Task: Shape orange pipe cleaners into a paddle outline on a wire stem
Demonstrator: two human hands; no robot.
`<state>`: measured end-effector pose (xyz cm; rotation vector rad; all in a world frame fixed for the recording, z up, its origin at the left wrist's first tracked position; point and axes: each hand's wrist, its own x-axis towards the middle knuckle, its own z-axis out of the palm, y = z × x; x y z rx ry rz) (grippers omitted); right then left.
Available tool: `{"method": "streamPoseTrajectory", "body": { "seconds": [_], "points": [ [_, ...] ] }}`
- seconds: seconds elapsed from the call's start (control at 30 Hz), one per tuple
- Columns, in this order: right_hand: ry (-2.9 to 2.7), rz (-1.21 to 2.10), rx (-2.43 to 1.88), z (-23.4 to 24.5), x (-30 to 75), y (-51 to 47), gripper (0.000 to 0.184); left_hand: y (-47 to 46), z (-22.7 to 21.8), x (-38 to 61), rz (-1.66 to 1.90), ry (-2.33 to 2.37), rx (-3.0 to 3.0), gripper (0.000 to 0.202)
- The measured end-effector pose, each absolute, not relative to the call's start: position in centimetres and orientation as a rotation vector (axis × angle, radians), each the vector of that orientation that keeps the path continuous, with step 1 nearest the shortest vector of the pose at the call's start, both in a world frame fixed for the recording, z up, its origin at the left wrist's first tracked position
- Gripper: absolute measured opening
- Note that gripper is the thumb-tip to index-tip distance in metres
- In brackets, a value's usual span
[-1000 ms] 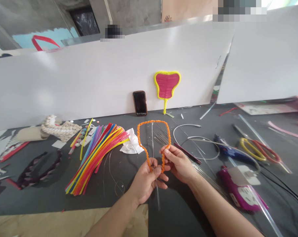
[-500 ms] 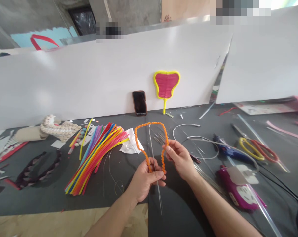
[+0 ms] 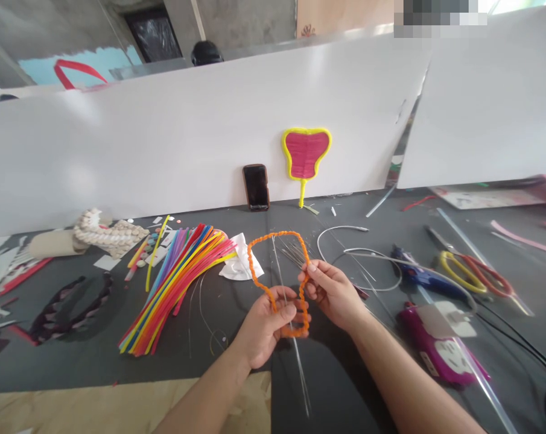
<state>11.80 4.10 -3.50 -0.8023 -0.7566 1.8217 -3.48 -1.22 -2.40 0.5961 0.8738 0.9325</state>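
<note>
Between my hands is an orange twisted pipe-cleaner frame (image 3: 255,263), bent into a wide-topped loop with a narrower lower end. My left hand (image 3: 271,322) is closed on its lower left side, thumb on top and fingers behind. My right hand (image 3: 333,289) pinches the right side between thumb and fingers. Thin metal wires (image 3: 301,367) run lengthwise behind the loop and stick out below my left hand. Against the white board leans a pink fan (image 3: 305,155) with a yellow rim and handle, beside a phone (image 3: 256,187).
Left lies a bundle of coloured pipe cleaners (image 3: 177,292), past it a dark braided headband (image 3: 69,325). On the right are a blue glue gun (image 3: 424,277), scissors (image 3: 476,271), a purple power strip (image 3: 440,352) and a coiled wire (image 3: 345,228). A white board (image 3: 164,144) closes off the back.
The orange frame's lower end has come down toward me and shows more below my left fingers. My right hand has shifted slightly right and down along its side.
</note>
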Motion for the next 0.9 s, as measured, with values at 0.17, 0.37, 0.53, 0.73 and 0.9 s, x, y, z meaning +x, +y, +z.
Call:
{"method": "streamPoseTrajectory", "body": {
  "seconds": [0.17,0.37,0.53,0.73,0.9],
  "points": [
    [-0.748,1.951,-0.702,-3.49,11.79,3.91,0.021,-0.99,-2.46,-3.87,0.962,0.792,0.54,0.021],
    [-0.771,1.97,-0.689,-3.18,11.38,3.5,0.024,-0.74,-2.34,-4.12,1.015,0.821,0.551,0.029],
    [-0.821,1.94,-0.704,-3.19,11.16,3.37,0.026,-0.78,-2.75,-3.74,1.048,0.917,0.563,0.037],
    [-0.887,1.985,-0.704,-3.47,11.11,3.28,0.023,-0.75,-2.81,-3.79,1.063,0.957,0.606,0.034],
    [-0.893,1.939,-0.731,-3.53,11.25,3.44,0.022,-0.72,-2.67,-4.1,0.996,0.999,0.662,0.028]
  ]
}}
